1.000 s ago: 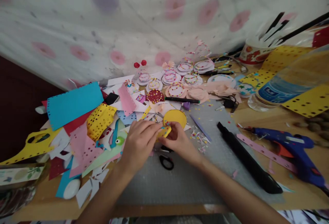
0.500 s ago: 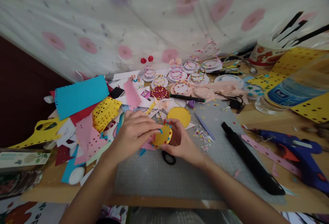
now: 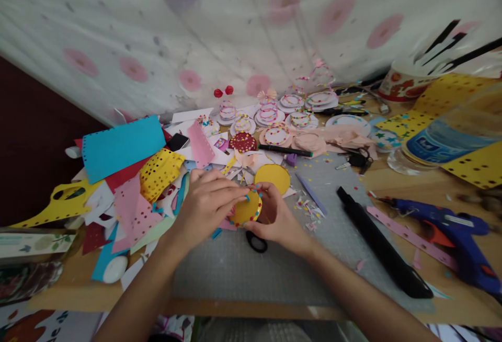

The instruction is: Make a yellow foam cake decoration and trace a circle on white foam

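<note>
Ideally, steady the disc (image 3: 248, 209) over the mat (image 3: 243, 274) with the right hand (image 3: 279, 216), clamped on its edge, and go lightly with the left hand (image 3: 209, 201), at the rim, grip unclear.

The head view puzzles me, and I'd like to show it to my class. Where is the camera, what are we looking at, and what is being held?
There is no machine here, just a person's two bare hands. One camera, worn on the person's head, looks forward and down, so the arms enter from the bottom.

The right hand holds a small yellow disc with colourful bits around its edge. The left hand has its fingertips at the disc; its exact grip is hidden.

Beneath is a grey mat. Beyond the hands lie a plain yellow disc and a black pen. Coloured paper is heaped left; a blue glue gun lies right.
</note>
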A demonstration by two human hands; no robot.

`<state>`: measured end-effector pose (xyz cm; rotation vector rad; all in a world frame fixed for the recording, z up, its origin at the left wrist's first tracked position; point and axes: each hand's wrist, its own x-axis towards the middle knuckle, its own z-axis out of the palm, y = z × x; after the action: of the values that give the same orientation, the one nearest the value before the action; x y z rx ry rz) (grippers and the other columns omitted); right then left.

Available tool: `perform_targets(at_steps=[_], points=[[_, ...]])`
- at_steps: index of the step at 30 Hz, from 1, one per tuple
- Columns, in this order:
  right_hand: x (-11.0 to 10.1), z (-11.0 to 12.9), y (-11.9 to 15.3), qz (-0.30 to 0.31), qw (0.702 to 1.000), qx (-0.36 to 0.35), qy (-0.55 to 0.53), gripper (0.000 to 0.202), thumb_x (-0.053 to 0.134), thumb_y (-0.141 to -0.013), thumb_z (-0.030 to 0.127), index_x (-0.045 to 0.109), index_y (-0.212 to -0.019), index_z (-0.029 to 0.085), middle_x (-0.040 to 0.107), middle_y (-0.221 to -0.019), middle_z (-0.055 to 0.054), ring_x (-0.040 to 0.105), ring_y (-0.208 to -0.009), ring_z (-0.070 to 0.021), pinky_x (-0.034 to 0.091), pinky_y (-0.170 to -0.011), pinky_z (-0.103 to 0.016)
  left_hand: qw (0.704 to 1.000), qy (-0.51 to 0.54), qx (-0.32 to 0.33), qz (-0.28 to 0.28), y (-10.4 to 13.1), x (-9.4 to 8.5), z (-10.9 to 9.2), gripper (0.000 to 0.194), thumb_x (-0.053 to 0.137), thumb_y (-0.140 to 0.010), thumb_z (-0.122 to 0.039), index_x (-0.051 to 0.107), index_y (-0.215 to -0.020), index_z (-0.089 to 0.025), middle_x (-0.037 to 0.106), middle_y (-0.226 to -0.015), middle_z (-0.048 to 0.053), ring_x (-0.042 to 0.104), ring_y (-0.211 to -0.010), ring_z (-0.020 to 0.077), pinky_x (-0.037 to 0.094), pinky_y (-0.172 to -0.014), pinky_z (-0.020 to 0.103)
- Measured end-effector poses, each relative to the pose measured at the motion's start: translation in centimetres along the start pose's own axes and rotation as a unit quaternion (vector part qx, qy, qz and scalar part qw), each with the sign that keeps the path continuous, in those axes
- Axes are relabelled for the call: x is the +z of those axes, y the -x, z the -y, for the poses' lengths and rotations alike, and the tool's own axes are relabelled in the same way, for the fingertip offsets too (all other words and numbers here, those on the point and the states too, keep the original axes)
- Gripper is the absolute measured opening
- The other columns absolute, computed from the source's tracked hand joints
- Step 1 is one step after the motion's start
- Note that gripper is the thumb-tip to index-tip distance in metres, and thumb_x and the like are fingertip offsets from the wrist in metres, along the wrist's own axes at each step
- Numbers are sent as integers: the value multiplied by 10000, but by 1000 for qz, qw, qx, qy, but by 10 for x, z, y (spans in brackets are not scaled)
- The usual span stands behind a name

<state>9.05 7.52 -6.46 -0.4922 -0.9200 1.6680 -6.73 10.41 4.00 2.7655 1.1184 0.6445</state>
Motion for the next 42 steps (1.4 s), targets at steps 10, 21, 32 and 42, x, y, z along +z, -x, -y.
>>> perform_targets(at_steps=[10,21,32,42], points=[[-1,1,1,14,1000,-15,5,588,828,-649,276,422,-1072,324,527,-1142,-3,539,-1085,-171,484,-941,-338,999,-40,24,10,-3,-3,-10,208,499,-959,-210,698,-1012,-242,743,-928,-14,578,-830,175,325,-738,380],[-1,-2,2,-11,999,-14,34,608,838,-622,336,424,-1067,320,544,-1152,-21,557,-1097,-198,502,-947,-375,994,-71,20,82,-5,-13,-17,255,484,-943,-162,676,-1089,-246,734,-976,18,574,-889,213,360,-798,398],[1,8,-1,-34,999,-22,14,591,835,-632,321,416,-1048,314,548,-1102,-13,580,-1034,-187,494,-931,-364,995,-34,-54,-83,11,-11,-41,312,554,-864,-72,641,-1126,-217,697,-1021,40,583,-951,204,419,-848,379],[-3,7,-2,-51,997,-43,30,587,831,-644,341,413,-1055,312,541,-1131,-20,577,-1037,-186,496,-921,-360,991,-84,-71,-76,23,15,-61,445,483,-816,-38,583,-1223,-186,700,-1161,50,574,-1059,267,348,-879,452]])
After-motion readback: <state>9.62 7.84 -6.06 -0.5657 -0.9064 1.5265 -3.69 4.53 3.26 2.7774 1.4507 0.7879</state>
